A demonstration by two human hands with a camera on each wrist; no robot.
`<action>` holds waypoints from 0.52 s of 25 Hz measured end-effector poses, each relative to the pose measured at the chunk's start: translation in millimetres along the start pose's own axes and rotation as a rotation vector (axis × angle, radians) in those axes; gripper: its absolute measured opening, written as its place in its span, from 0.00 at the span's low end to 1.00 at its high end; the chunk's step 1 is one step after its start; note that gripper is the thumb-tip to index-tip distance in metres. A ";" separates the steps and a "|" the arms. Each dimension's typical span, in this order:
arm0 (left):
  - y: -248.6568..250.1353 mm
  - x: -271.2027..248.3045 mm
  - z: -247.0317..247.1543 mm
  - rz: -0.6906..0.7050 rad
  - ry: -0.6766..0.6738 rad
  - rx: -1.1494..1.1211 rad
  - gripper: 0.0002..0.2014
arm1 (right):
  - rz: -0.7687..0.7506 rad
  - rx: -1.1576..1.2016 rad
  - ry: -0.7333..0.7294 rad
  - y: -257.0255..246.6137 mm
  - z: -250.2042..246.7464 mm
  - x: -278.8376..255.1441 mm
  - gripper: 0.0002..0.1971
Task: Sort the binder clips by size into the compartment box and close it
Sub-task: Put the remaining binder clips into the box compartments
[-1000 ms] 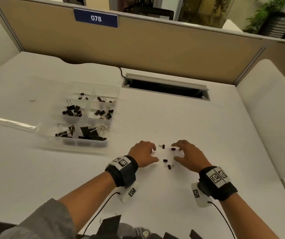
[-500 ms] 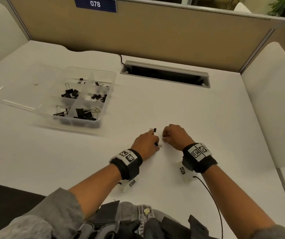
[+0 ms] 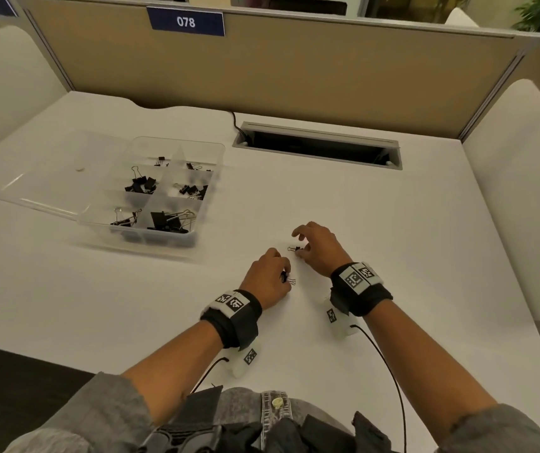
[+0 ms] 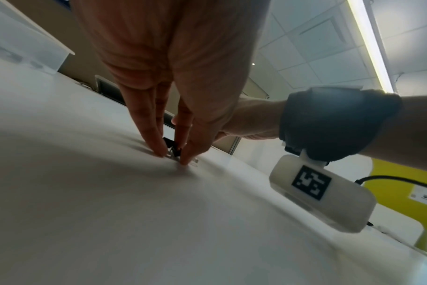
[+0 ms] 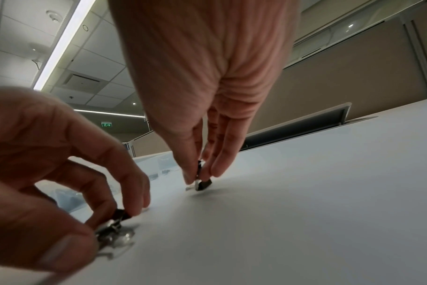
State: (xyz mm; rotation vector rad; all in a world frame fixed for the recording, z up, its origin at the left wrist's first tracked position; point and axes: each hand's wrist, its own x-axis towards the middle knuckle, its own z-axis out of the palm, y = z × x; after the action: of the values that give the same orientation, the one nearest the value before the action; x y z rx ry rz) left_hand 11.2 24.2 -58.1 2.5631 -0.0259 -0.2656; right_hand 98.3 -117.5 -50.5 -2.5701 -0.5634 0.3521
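The clear compartment box point(image 3: 210, 148) stands open at the left of the white desk, with black binder clips point(image 3: 167, 220) of different sizes in its compartments. Its lid point(image 3: 56, 184) lies flat to the left. Right of the box, near the desk's middle, my left hand point(image 3: 284, 278) pinches small black clips point(image 3: 287, 280) against the desk, also in the left wrist view point(image 4: 171, 148). Just beyond it my right hand point(image 3: 298, 247) pinches another small clip point(image 3: 295, 249) between thumb and fingers; the right wrist view shows this clip point(image 5: 203, 184) touching the desk.
A recessed cable slot point(image 3: 317, 147) with a black cord lies behind the hands, in front of the tan divider point(image 3: 294, 67). White side panels stand at left and right. The desk's near edge is at my body.
A second ago both hands lay open around several loose small clips. They closed over them, and now each hand pinches a clip; no loose clips show on the desk.
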 end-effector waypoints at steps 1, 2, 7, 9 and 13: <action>-1.3 0.0 0.5 0.000 0.002 -0.009 0.11 | 0.001 -0.020 -0.011 -2.1 2.0 2.3 0.18; -2.0 0.5 1.2 0.008 -0.002 -0.003 0.12 | 0.012 -0.042 -0.029 -3.7 3.1 4.2 0.18; -0.3 1.3 -0.1 0.044 -0.019 0.035 0.11 | 0.032 -0.105 -0.069 -10.4 1.4 7.0 0.09; -1.0 1.7 -1.8 0.049 -0.028 0.030 0.10 | 0.049 -0.081 -0.066 -9.7 2.0 5.2 0.08; -5.3 1.5 -5.5 0.046 -0.041 0.028 0.10 | 0.093 0.064 -0.033 -0.9 4.5 3.1 0.07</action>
State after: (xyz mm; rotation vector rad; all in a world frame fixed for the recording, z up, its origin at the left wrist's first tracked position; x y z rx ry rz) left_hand 13.5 31.4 -56.6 2.5808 -0.1051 -0.3024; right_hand 99.2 -113.6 -54.3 -2.5383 -0.4381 0.4379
